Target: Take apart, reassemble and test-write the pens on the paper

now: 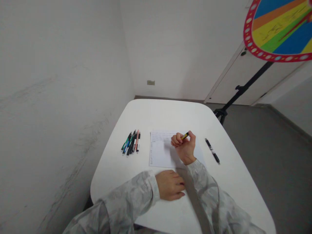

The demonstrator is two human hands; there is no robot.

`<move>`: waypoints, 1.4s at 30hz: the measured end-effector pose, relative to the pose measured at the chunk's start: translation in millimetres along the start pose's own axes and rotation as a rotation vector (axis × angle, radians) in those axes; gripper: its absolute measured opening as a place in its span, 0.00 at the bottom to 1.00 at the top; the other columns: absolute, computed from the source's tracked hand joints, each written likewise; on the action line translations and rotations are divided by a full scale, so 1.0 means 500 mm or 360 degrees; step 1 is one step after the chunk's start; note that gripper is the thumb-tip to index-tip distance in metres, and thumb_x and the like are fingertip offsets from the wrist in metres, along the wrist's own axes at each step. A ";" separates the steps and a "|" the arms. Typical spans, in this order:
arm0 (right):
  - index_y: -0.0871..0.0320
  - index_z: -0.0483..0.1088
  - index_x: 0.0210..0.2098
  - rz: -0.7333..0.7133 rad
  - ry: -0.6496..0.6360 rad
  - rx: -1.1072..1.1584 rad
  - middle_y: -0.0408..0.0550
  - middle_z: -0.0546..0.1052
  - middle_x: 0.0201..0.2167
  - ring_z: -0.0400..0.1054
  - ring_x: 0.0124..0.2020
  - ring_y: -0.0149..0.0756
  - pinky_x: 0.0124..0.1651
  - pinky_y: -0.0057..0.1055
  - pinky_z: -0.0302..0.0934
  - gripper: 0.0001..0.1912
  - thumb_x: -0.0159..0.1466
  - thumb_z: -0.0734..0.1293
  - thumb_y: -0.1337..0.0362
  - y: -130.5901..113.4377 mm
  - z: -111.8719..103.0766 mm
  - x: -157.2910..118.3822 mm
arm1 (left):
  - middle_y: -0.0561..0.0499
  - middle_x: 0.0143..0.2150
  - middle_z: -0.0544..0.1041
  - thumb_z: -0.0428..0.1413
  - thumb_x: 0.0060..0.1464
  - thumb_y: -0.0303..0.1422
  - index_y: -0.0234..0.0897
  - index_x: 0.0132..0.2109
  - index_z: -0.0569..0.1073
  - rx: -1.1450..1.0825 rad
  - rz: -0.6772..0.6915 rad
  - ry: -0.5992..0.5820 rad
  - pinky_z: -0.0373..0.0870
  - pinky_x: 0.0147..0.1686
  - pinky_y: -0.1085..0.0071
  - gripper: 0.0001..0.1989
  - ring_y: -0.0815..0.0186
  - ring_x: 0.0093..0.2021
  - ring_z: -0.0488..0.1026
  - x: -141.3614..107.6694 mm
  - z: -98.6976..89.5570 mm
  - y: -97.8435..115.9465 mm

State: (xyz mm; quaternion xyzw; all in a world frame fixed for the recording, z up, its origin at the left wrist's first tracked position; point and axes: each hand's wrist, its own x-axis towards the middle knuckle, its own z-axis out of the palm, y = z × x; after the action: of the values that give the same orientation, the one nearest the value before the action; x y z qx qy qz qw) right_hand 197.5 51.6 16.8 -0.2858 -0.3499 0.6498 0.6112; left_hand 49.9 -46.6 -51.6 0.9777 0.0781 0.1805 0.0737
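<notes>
My right hand (184, 148) is raised over the sheet of paper, palm turned up. Its fingers are closed around a yellow-and-black pen (185, 136), most of which they hide. Beneath it lies the white paper (158, 156), with handwritten lines along its top and a column of small marks down its left side. My left hand (170, 185) rests palm down on the white table (136, 113), just nearer to me than the paper, holding nothing, with the fingers slightly apart. To the right of the paper lies a black pen (212, 151).
A bunch of several pens (131, 143), black, blue, green and pink, lies left of the paper. Walls stand close on the left and behind the table. A colourful prize wheel (280, 29) on a black stand (243, 87) is at the back right.
</notes>
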 end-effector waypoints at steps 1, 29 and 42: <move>0.51 0.52 0.18 0.0043 -0.0004 0.0102 0.37 0.46 0.18 0.41 0.20 0.33 0.24 0.34 0.46 0.32 0.67 0.58 0.36 -0.001 -0.001 0.003 | 0.47 0.44 0.82 0.57 0.69 0.41 0.36 0.43 0.79 0.0000 0.0012 0.0009 0.70 0.40 0.63 0.13 0.63 0.41 0.78 0.001 0.000 -0.004; 0.52 0.72 0.30 -0.0066 0.0272 -0.0749 0.42 0.64 0.17 0.59 0.20 0.38 0.26 0.36 0.57 0.27 0.70 0.57 0.39 0.116 -0.003 0.060 | 0.47 0.34 0.80 0.56 0.68 0.39 0.36 0.35 0.76 0.0053 -0.0498 0.0266 0.72 0.36 0.65 0.14 0.62 0.36 0.77 -0.042 -0.032 -0.051; 0.53 0.65 0.27 -0.0166 0.0121 -0.1496 0.38 0.66 0.21 0.57 0.24 0.32 0.28 0.30 0.51 0.05 0.58 0.66 0.64 0.137 -0.009 0.050 | 0.47 0.35 0.80 0.56 0.68 0.40 0.36 0.35 0.76 0.0013 -0.0542 0.0206 0.72 0.37 0.64 0.15 0.62 0.37 0.77 -0.044 -0.028 -0.049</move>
State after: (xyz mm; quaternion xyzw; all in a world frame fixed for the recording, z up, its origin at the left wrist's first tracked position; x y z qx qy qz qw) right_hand 158.1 76.5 -39.8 -0.5369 -0.5974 0.3786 0.4600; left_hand 21.7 -25.1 -50.4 0.9370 0.2478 0.2276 0.0940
